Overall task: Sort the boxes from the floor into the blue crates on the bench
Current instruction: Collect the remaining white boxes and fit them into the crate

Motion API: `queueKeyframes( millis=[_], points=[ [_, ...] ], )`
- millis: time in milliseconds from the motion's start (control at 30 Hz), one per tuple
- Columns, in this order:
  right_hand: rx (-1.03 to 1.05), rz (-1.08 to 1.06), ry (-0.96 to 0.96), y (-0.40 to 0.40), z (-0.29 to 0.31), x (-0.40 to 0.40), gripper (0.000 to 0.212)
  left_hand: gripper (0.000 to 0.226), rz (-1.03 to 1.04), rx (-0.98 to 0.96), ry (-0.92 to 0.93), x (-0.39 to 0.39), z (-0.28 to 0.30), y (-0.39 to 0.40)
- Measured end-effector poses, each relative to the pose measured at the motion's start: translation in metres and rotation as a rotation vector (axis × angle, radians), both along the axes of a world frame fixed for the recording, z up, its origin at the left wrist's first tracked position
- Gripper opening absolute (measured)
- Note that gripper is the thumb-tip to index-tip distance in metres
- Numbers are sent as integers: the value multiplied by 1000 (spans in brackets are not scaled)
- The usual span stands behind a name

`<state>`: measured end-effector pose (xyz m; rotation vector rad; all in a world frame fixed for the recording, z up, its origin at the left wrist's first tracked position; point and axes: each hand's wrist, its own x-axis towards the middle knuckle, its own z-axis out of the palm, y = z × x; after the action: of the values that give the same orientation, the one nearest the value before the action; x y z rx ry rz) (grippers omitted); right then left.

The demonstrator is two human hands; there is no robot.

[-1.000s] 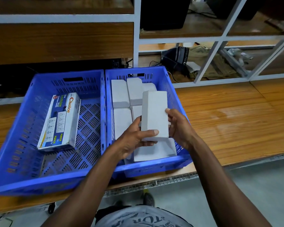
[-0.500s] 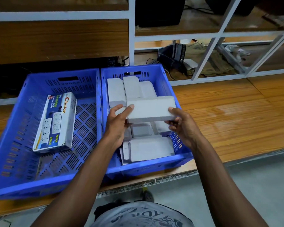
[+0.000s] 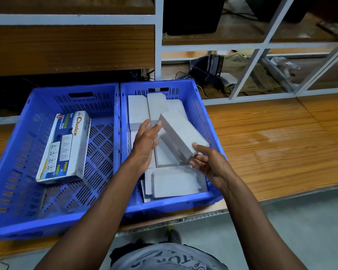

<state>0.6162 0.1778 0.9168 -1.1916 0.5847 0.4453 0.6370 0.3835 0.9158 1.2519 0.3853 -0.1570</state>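
Head view: wooden bench (image 3: 271,145) under white-framed shelves, grey floor at 6 o'clock. Two perforated plastic crates side by side: left crate (image 3: 53,221) with one printed carton (image 3: 64,147), right crate (image 3: 195,94) with several plain white boxes. Tilted white box (image 3: 180,134) above them, pinched by right hand (image 3: 209,164) at 5 o'clock end; left hand (image 3: 144,141) spread, fingertips touching 10 o'clock end. Sorting seemingly well advanced; floor boxes out of sight.

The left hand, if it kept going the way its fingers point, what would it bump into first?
Probably the plain white box that both hands hold tilted over the right blue crate. The left hand already touches its upper end with its fingertips, though depth is hard to judge.
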Motion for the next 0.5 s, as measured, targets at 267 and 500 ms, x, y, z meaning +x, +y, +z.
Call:
queueKeyframes(
  millis=[267,500],
  points=[
    [-15,-153,85,29,-22,40,23,44,-57,-24,61,-20,1,2],
    [-74,-386,92,55,-33,81,59,39,-99,9,48,-34,0,6]
  ],
)
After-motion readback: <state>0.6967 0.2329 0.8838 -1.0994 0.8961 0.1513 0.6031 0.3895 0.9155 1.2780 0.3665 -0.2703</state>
